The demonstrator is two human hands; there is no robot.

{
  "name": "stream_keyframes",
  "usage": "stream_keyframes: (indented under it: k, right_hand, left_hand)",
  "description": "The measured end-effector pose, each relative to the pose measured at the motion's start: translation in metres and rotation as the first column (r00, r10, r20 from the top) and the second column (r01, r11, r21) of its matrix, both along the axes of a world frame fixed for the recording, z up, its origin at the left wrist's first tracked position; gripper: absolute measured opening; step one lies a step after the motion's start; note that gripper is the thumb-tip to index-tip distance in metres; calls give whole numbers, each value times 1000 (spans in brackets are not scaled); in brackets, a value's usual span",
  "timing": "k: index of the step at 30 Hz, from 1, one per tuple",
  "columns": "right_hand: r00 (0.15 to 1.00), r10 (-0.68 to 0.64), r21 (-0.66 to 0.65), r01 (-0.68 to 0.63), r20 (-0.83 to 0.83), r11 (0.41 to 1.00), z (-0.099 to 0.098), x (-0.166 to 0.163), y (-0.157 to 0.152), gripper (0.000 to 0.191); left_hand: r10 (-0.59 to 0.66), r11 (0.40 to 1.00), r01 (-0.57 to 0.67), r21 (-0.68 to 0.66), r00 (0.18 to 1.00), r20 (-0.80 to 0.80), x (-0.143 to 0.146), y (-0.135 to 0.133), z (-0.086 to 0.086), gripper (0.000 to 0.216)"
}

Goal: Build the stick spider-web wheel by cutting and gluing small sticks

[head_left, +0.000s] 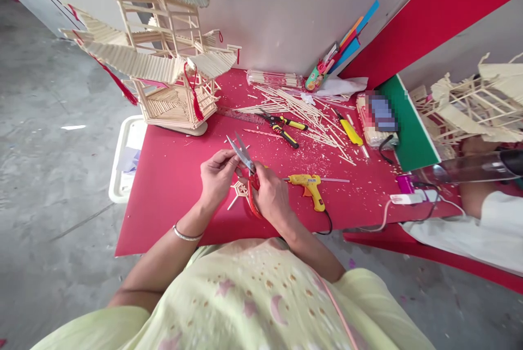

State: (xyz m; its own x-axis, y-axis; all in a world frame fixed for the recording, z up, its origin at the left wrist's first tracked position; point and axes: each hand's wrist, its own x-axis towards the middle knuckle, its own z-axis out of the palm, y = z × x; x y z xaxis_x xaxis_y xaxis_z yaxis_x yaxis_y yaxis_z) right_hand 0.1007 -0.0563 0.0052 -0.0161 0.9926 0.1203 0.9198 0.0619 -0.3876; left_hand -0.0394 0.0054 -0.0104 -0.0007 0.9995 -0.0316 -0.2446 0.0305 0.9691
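My right hand (270, 195) is closed round the red handles of a pair of scissors (244, 155), whose grey blades point up and to the left, slightly apart. My left hand (216, 176) pinches something small at the blades, too small to name. Under both hands lies a small web-shaped piece of thin wooden sticks (239, 191) on the red table (163, 197).
A yellow glue gun (309, 186) lies just right of my hands. Yellow-handled pliers (281, 127), a yellow cutter (350, 132) and a heap of thin sticks (298, 108) lie behind. A tall stick pagoda (163, 50) stands at the back left. Another person's arm (478, 203) is at the right.
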Motion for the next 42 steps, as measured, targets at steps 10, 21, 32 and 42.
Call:
stream_keyframes:
  k: [10, 21, 32, 42]
  right_hand:
    - [999, -24, -86, 21, -30, 996, 0, 5, -3, 39]
    - [991, -69, -71, 61, -112, 996, -5, 5, -7, 35]
    - [978, -147, -11, 148, -149, 989, 4, 25, 8, 40]
    - [964, 148, -67, -167, -219, 984, 14, 30, 7, 52]
  left_hand:
    - [77, 995, -73, 72, 996, -54, 6, -5, -4, 19]
    - [105, 994, -105, 12, 994, -2, 13, -9, 2, 21]
    - [96, 993, -98, -60, 995, -29, 2, 4, -3, 27]
    - [-143, 986, 145, -83, 989, 25, -30, 25, -5, 28]
